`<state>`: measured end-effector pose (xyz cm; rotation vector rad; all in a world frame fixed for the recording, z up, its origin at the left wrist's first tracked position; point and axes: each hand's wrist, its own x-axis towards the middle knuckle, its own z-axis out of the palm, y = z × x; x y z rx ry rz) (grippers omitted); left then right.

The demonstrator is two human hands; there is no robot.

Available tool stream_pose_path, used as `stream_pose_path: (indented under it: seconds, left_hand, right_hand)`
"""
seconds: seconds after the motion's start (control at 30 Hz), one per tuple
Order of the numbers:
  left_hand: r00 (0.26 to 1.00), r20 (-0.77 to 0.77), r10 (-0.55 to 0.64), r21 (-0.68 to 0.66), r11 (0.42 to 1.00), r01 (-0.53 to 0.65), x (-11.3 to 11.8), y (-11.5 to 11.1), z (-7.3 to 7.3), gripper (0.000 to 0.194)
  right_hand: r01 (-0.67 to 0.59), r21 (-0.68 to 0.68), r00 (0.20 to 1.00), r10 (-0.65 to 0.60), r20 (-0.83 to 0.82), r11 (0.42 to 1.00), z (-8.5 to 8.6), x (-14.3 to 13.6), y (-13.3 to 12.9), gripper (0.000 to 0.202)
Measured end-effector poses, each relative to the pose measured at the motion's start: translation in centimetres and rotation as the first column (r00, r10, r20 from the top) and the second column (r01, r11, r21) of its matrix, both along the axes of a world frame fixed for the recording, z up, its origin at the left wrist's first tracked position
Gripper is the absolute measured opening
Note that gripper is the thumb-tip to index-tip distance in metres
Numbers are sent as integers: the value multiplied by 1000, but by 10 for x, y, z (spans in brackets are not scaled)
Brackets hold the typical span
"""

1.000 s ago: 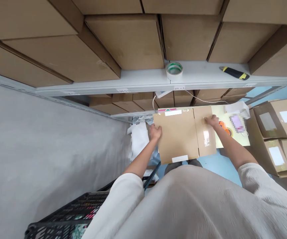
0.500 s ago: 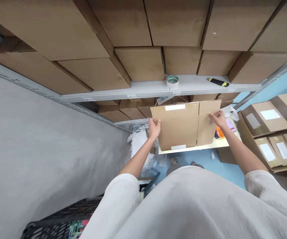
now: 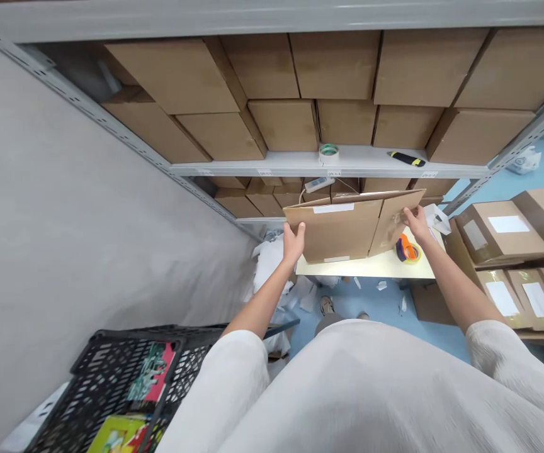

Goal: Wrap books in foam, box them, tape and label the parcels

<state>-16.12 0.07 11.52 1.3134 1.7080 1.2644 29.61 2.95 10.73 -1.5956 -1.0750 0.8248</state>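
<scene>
Between my hands a brown cardboard box point(image 3: 340, 229) stands partly folded open over the small pale table point(image 3: 380, 267). White strips run along its upper and lower edges, and a crease divides its front into two panels. My left hand point(image 3: 293, 243) grips the box's left edge, thumb on the near face. On the far side, my right hand point(image 3: 416, 224) holds the right panel's edge near some clear tape. A tape dispenser with an orange part point(image 3: 408, 249) lies on the table, just below my right hand.
Shelves ahead hold rows of brown boxes point(image 3: 281, 126), a tape roll point(image 3: 328, 153) and a utility knife point(image 3: 407, 158). Labelled cartons point(image 3: 508, 226) are stacked at right. A black crate point(image 3: 106, 377) with colourful items stands lower left. White scraps point(image 3: 269, 264) litter the floor by the wall.
The flat cardboard has begun to spread into a box shape, its right panel now angled and a back panel showing. My view has shifted, bringing more of the crate and shelf into sight.
</scene>
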Motion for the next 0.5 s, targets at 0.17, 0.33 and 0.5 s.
stream_pose_path:
  seconds: [0.17,0.33,0.5]
  left_hand:
    - [999,-42,-16,-32,999,14,7,-22,20,32]
    - [999,-15,-42,8,999,42,11,-22,33,35]
    - [993,37,-109,49,993,107,30,-23,35,40]
  right_hand:
    - [-62,-46,998,63,26,997,32,0,-13,64]
    - [-93,-68,990,100,97,993,62,-3,-17,69]
    - [-119,-82,987,126,95,990,71,-12,-20,72]
